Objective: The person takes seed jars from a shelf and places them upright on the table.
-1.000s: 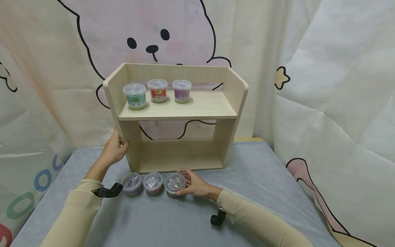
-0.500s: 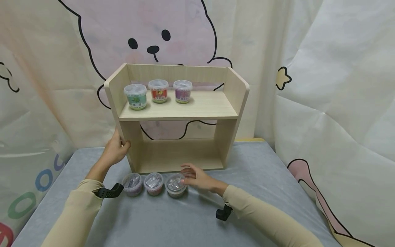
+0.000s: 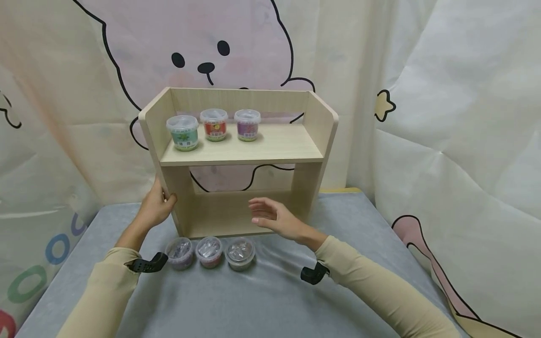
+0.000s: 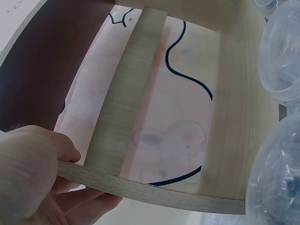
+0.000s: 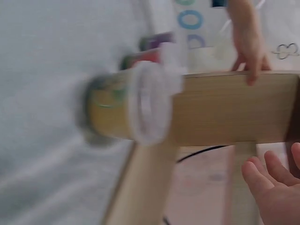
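Observation:
My left hand grips the left side panel of a pale wooden two-tier shelf, thumb on the inner face and fingers outside, as the left wrist view shows. My right hand hovers before the shelf's lower compartment, fingers loosely extended and holding nothing. Below it, in a row on the cloth in front of the shelf, stand three clear-lidded plastic tubs: a purplish one, a reddish one and a greyish one. The right wrist view shows the nearest tub with a yellowish side, blurred.
On the upper tier stand three more lidded tubs with green, red and purple labels, left of its middle. A grey-blue cloth covers the table. Printed curtains hang behind and at both sides.
My right hand has let go of the greyish tub and moved up and to the right, to the front of the lower compartment. The left hand keeps its grip on the shelf.

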`<state>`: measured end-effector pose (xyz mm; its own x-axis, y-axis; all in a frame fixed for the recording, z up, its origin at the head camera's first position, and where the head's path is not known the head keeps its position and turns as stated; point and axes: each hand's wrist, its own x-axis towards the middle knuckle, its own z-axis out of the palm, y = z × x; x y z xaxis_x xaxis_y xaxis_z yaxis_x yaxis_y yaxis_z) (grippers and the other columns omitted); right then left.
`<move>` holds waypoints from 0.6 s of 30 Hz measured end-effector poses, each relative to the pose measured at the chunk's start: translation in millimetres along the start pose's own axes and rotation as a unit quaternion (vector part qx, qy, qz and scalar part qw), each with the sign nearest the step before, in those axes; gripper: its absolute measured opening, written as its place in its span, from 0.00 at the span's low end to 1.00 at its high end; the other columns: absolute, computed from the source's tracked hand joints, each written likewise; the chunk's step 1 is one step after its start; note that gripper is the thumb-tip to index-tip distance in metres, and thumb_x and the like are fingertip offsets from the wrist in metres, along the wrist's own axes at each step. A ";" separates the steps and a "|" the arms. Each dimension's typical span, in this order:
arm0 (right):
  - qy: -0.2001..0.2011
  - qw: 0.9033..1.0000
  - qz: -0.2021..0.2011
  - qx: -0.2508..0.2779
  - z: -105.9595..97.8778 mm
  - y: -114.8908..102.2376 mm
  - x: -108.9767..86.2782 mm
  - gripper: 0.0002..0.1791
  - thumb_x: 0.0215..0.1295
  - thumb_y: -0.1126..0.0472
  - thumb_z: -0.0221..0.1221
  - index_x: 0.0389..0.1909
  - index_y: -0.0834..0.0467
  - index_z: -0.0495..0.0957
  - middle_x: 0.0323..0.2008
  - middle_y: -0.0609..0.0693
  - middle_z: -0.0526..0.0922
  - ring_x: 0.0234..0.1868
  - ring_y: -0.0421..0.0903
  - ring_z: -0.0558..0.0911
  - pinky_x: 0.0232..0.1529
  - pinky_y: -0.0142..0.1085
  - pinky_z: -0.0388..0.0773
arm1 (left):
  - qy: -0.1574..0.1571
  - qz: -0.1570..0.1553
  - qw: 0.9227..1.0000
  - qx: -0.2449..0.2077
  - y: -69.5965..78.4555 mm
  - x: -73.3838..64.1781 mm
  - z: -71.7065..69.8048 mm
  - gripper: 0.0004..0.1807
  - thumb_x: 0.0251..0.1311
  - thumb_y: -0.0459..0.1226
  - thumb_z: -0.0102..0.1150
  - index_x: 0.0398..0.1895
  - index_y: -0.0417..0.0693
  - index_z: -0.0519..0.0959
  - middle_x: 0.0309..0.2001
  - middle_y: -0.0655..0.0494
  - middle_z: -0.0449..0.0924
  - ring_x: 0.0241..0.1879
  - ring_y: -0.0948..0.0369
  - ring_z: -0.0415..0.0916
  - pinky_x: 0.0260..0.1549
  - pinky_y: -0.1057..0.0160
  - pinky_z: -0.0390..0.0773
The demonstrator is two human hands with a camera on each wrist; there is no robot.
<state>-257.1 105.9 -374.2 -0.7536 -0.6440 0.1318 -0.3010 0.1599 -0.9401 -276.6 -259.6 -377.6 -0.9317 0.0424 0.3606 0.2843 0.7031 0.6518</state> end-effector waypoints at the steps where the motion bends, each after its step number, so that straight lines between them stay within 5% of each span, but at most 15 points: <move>1: 0.000 1.000 -0.003 -0.002 -2.6 -6.0 0.1 0.30 0.72 0.59 0.58 0.72 0.60 0.64 0.71 0.61 0.69 0.73 0.58 0.70 0.70 0.48 0.72 | -0.001 -0.003 1.000 -0.001 0.2 -0.4 0.0 0.39 0.67 0.31 0.48 0.78 0.43 0.45 0.65 0.24 0.68 0.61 0.29 0.71 0.54 0.31 0.73; 11: 0.017 0.998 -0.065 -0.014 -26.2 -53.8 5.0 0.28 0.71 0.66 0.55 0.71 0.65 0.64 0.70 0.64 0.70 0.73 0.59 0.70 0.69 0.46 0.73 | 0.010 0.001 1.000 0.007 -0.6 -0.8 1.6 0.37 0.67 0.31 0.48 0.77 0.42 0.48 0.61 0.24 0.72 0.55 0.30 0.75 0.49 0.33 0.76; 18: 0.052 0.995 -0.086 -0.007 -45.3 -85.2 7.1 0.29 0.72 0.65 0.52 0.72 0.65 0.63 0.70 0.65 0.70 0.72 0.59 0.71 0.72 0.49 0.69 | 0.004 0.001 1.000 -0.007 -2.4 1.2 2.0 0.39 0.67 0.30 0.47 0.79 0.43 0.45 0.65 0.23 0.67 0.61 0.28 0.71 0.54 0.30 0.74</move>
<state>-263.3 121.6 -278.8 -0.7468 -0.5812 0.3231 -0.4384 0.0650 -0.8964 -278.8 -259.8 -380.0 -0.9291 0.0380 0.3678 0.2896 0.6931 0.6601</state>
